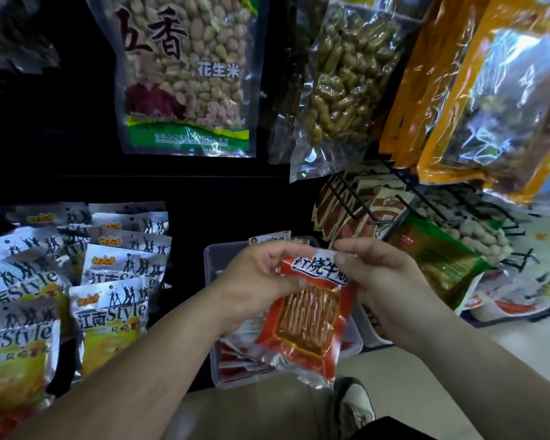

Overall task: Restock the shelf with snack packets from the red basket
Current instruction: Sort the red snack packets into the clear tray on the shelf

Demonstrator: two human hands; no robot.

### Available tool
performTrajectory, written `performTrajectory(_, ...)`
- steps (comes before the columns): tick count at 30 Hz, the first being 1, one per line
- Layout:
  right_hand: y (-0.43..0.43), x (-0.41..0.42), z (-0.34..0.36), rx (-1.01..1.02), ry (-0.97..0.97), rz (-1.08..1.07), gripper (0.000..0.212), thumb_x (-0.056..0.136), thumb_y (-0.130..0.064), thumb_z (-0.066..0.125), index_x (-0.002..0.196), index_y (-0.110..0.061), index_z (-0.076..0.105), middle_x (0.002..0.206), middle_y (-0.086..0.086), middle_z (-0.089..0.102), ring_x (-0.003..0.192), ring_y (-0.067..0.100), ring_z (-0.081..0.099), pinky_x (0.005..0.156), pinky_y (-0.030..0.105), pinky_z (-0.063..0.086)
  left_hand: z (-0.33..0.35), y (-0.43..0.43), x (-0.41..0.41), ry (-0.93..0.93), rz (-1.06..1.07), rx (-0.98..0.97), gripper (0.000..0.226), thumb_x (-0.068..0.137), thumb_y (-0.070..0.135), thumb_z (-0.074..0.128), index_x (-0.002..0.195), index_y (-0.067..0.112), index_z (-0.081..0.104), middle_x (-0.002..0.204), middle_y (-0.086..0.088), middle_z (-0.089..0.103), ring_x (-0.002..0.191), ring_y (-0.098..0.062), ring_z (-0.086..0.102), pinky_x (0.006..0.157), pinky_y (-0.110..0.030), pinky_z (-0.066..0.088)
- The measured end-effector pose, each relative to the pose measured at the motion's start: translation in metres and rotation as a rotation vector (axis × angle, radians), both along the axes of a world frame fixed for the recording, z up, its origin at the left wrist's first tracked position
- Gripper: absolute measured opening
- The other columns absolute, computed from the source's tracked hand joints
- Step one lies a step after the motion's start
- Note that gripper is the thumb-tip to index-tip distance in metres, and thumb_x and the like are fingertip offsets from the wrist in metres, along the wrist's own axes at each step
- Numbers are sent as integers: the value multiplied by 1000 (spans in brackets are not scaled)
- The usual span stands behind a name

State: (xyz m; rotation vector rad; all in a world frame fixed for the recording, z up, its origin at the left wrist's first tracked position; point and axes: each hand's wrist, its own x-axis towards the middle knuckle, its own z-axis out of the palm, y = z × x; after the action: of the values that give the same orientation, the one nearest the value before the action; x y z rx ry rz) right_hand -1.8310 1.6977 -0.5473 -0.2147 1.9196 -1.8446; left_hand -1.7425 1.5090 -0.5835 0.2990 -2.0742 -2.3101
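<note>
- 2 hands were on 1 packet. Our left hand had its fingers curled round the upper left edge, and our right hand pinched the top right corner between thumb and forefinger.
- Neither hand was open, and neither held anything else.
- The packet hung between the hands, a little tilted, with its label toward us. It was above the tray and, as far as we could tell, not resting in it.
- The clear plastic tray sat on the shelf and held several red packets of the same kind, lying flat beneath our left wrist. From that we judged the restocking partly done.
- The basket was not in view, so we could not tell how many packets were left to shelve.
- Bare plastic showed at the tray's back left corner, beyond the left hand. We judged there was room for this packet and a few more.
- Rows of silver packets stood to the left, well apart from the hands.
- A peanut bag hung above.
- A wire rack with more bags stood near the right hand.
</note>
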Motion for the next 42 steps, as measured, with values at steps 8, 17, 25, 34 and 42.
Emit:
performTrajectory(8, 3, -8, -3, -76, -128, 56, 30, 98, -8, 63, 128, -11, 68, 113, 18, 77, 100, 32, 77, 75, 41, 64, 1, -2, -4, -34, -35, 109, 60, 89, 6, 77, 136, 40, 63, 119, -4, 75, 105, -23, 75, 80, -38, 61)
performTrajectory(17, 11, -5, -15, -13, -41, 267, 68, 90, 0, 76, 146, -32, 54, 122, 9, 76, 113, 30, 73, 89, 47, 63, 2, -2, -2, 13, 38, 144, 81, 90, 4, 76, 147, 49, 41, 117, -6, 77, 108, -23, 75, 86, -42, 63)
performTrajectory(25, 21, -8, -7, -15, -7, 500, 90, 87, 6, 76, 154, -41, 38, 136, 9, 68, 118, 33, 70, 79, 36, 61, 6, 8, 7, 11, 63, -28, 51, 84, -2, 80, 125, 28, 70, 112, 1, 76, 95, -26, 77, 82, -45, 65)
performTrajectory(34, 11, -2, -12, 345, 408, 212, 85, 86, -22, 85, 152, -53, 42, 137, -9, 62, 111, 10, 70, 95, 38, 60, 3, 10, 2, 76, 173, -54, 71, 83, -6, 80, 125, 48, 61, 111, 7, 75, 97, -17, 76, 66, -35, 64)
performTrajectory(42, 3, 3, -7, -80, 126, 344, 47, 96, -35, 71, 139, -50, 61, 134, -4, 70, 128, 15, 65, 97, 35, 58, 6, 36, 12, 176, -74, -258, 24, 87, 26, 73, 101, 31, 55, 94, 9, 72, 88, -14, 72, 78, -39, 59)
